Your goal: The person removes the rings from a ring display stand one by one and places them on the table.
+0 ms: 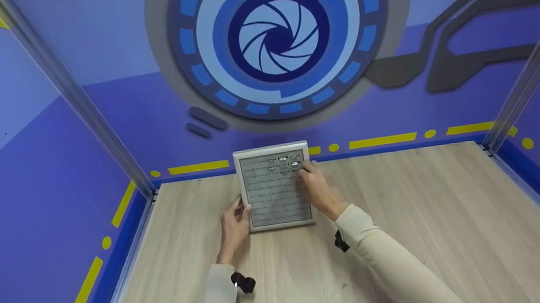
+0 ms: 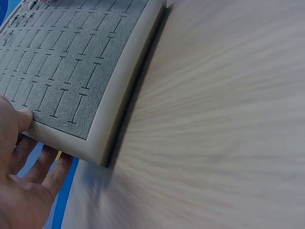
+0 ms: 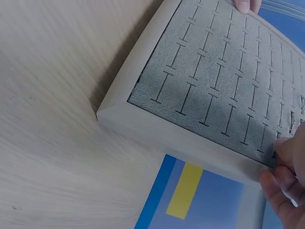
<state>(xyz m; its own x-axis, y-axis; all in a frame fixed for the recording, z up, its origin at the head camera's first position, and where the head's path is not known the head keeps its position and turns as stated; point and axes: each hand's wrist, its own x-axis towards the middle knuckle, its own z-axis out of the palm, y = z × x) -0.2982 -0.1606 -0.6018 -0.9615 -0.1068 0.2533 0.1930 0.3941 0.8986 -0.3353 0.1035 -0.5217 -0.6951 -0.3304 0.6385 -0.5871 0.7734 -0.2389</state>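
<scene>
A ring display tray [image 1: 273, 195] with a pale frame and grey slotted foam leans upright, tilted back, on the table by the rear wall. Several silvery rings [image 1: 283, 159] sit in slots near its upper right. My left hand [image 1: 234, 225] grips the lower left edge; in the left wrist view its thumb [image 2: 24, 120] lies on the front and the fingers reach behind. My right hand [image 1: 321, 189] is at the upper right edge. In the right wrist view its fingertips [image 3: 283, 147] pinch at a slot near the frame, around a ring mostly hidden by them.
Pale wood-grain table [image 1: 423, 236] extends around the tray. A blue and purple wall [image 1: 144, 127] with yellow marks stands just behind it. Side walls and metal corner posts [image 1: 81, 103] bound the table left and right.
</scene>
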